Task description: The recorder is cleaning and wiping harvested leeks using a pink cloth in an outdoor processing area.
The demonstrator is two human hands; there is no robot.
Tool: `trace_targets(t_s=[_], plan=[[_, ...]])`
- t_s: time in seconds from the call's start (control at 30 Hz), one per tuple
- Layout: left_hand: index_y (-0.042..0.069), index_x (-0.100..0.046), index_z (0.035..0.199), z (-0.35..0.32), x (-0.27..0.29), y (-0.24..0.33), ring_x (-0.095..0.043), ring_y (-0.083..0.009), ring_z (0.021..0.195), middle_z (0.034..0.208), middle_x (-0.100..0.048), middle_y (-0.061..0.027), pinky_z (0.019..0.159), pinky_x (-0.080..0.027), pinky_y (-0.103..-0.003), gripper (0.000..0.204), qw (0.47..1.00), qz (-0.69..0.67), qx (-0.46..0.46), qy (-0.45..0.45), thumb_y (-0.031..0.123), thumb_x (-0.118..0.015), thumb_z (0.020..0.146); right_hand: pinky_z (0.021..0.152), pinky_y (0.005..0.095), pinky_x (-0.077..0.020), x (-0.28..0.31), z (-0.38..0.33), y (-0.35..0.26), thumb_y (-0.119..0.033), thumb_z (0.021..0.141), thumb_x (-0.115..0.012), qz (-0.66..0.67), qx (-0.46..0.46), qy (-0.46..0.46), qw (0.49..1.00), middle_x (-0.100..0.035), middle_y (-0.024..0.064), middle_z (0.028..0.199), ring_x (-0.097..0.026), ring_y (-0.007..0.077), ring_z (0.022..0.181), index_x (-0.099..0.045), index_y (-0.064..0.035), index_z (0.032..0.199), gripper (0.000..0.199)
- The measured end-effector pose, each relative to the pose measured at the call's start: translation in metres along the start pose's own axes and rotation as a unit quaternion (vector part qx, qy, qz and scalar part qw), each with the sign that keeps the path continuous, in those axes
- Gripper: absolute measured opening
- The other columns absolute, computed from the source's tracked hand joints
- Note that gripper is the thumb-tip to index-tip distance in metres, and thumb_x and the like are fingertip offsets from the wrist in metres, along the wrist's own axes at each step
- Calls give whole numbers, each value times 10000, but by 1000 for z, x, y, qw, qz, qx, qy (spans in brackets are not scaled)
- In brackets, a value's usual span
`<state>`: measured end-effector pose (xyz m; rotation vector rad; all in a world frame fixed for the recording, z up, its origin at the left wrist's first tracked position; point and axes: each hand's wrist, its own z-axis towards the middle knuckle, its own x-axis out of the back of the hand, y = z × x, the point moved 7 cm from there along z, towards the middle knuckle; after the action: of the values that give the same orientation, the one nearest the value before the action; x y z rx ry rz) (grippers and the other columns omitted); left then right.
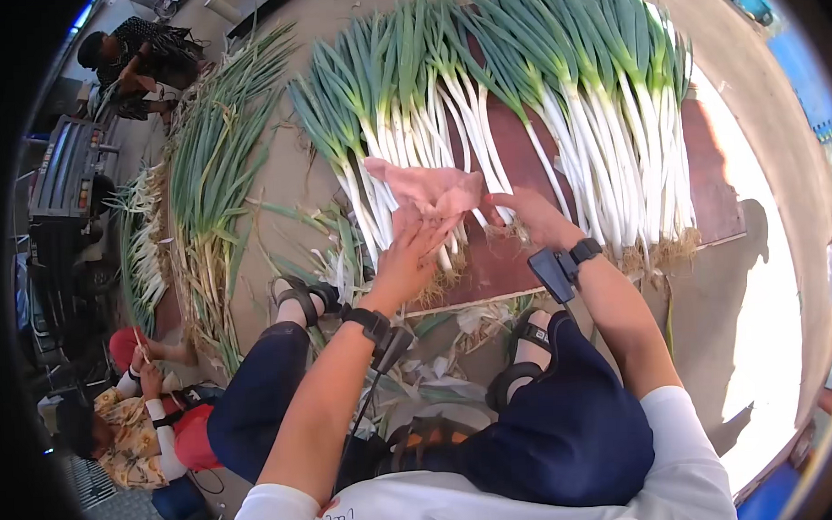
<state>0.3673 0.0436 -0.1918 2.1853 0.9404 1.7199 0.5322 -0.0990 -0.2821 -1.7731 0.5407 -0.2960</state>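
Got the left hand (411,263) laid on a crumpled pink cloth (432,188), right over the white stalks of the left bunch of green onions (411,113). Fingers stretched long across the cloth, so can't really tell about the grip: pinching or just pressing, no idea from this angle. Got the right hand (538,217) just beside the cloth's right edge, near the lower white ends of the same bunch, fingers bent in. Can't tell about that grip either, maybe on a stalk, maybe not. Next to all that, a thicker right bunch (613,125), roots toward the wearer, also on the dark red board (706,172). Over to the left, on the ground, a big untidy pile of onions (221,175). Scattered near the sandals (529,348), plenty of leafy scraps (473,322).
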Motion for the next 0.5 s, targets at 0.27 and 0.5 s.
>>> trace_targets(t_s=[0.27,0.5], plan=[[209,-370,1295,-7,-3,6,-273,-280,1264,1381,-266,-31,941,-237,-613,643,998,55,28,-13,183,-617,702,494,221,-442,15,-49,-173,-164,798,-609,280,-173,98,939,-552,23,694,-484,70,535,-552,-49,858,142],[129,-360,1289,-10,32,22,-373,-281,1186,1277,-396,-117,954,-341,-427,576,979,41,-140,145,178,-598,766,434,242,-417,-52,-76,-236,-152,806,-590,240,-243,28,939,-536,30,669,-480,86,510,-532,-56,851,122]])
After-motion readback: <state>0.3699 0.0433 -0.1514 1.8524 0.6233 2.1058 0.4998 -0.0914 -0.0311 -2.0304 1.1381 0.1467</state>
